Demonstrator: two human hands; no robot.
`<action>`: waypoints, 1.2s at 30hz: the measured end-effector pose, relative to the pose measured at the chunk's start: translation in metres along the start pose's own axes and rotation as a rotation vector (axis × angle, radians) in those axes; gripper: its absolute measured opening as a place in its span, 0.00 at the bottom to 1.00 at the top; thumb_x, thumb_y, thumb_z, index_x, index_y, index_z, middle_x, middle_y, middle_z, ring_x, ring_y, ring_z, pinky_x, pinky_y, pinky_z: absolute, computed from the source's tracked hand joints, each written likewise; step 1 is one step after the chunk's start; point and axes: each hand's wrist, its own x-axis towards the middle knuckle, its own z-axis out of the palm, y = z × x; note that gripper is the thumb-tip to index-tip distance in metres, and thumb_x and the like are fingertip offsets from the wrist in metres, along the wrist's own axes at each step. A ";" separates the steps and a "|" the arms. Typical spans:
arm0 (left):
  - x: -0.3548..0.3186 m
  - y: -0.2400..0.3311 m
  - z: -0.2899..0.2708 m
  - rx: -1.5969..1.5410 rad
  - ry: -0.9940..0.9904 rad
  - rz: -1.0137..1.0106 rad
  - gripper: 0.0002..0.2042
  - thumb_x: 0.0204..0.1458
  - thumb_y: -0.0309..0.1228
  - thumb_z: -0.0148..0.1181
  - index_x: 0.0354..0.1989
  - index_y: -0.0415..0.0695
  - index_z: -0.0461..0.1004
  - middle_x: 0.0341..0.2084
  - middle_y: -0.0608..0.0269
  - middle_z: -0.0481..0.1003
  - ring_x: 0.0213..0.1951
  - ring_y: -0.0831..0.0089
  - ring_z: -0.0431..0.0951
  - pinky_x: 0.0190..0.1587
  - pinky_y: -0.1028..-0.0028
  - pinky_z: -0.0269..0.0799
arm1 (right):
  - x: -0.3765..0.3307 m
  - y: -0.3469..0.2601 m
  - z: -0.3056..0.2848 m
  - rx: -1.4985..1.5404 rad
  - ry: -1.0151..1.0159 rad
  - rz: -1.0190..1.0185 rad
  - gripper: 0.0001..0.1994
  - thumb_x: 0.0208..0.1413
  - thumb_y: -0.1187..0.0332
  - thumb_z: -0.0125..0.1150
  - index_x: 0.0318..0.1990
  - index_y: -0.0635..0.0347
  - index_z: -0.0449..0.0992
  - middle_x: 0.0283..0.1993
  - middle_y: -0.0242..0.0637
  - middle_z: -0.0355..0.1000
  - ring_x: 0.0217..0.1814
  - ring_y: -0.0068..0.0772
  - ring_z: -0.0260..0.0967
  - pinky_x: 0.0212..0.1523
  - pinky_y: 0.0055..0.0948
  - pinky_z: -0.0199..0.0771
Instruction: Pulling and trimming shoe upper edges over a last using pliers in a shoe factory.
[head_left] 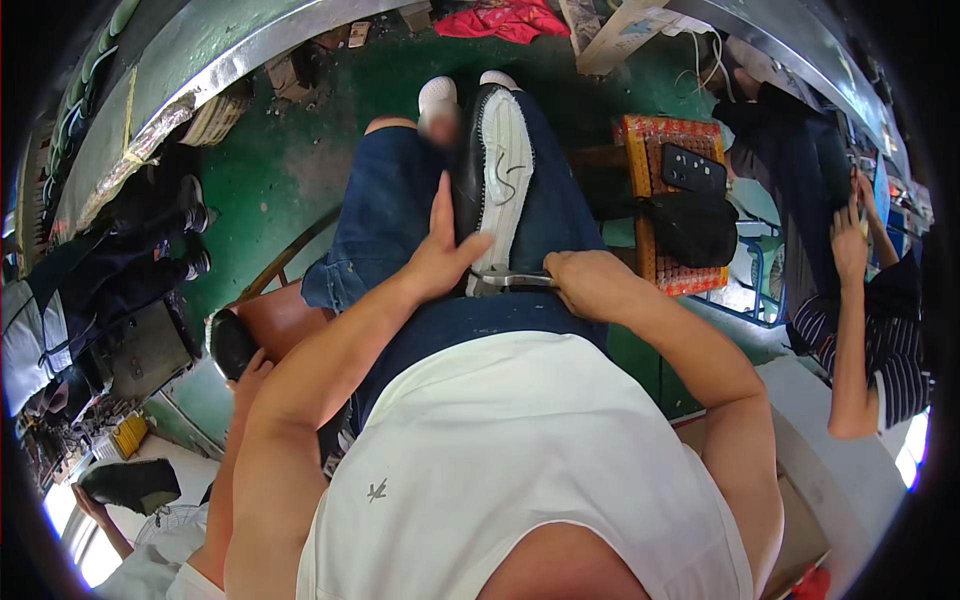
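An upturned shoe lies lengthwise on my lap, with a pale sole side facing up, a dark upper and stitching along the edge. A loose dark thread curls on its surface. My left hand rests against the shoe's left side near the close end. Its index finger is stretched out and its thumb reaches onto the sole's edge. My right hand is closed around the handle of a metal tool resembling pincers. The tool's head touches the close end of the shoe; its jaws are too small to read.
To my right, a beaded seat holds a dark phone and a black pouch. Another person sits at the far right. At left, other people's hands hold dark shoes. A metal-edged bench curves across the far side.
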 end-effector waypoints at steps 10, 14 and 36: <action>-0.015 -0.006 0.009 -0.036 0.038 -0.046 0.52 0.58 0.26 0.61 0.76 0.50 0.20 0.75 0.49 0.44 0.72 0.65 0.51 0.71 0.72 0.49 | 0.000 -0.034 -0.038 0.583 0.302 0.047 0.17 0.67 0.58 0.52 0.42 0.68 0.72 0.39 0.60 0.74 0.46 0.63 0.72 0.46 0.52 0.70; -0.016 0.012 0.003 -0.047 0.028 -0.063 0.55 0.53 0.33 0.67 0.76 0.43 0.24 0.74 0.39 0.43 0.75 0.54 0.47 0.73 0.67 0.45 | 0.015 -0.018 -0.018 0.184 0.131 0.051 0.20 0.68 0.56 0.49 0.39 0.69 0.71 0.35 0.60 0.74 0.43 0.67 0.71 0.46 0.54 0.70; 0.078 0.158 -0.128 -1.465 -0.044 0.277 0.35 0.58 0.65 0.50 0.60 0.47 0.71 0.49 0.51 0.78 0.47 0.49 0.81 0.49 0.43 0.77 | -0.013 -0.034 -0.015 -0.249 0.327 -0.024 0.19 0.52 0.56 0.69 0.44 0.62 0.79 0.46 0.47 0.75 0.50 0.50 0.74 0.45 0.43 0.78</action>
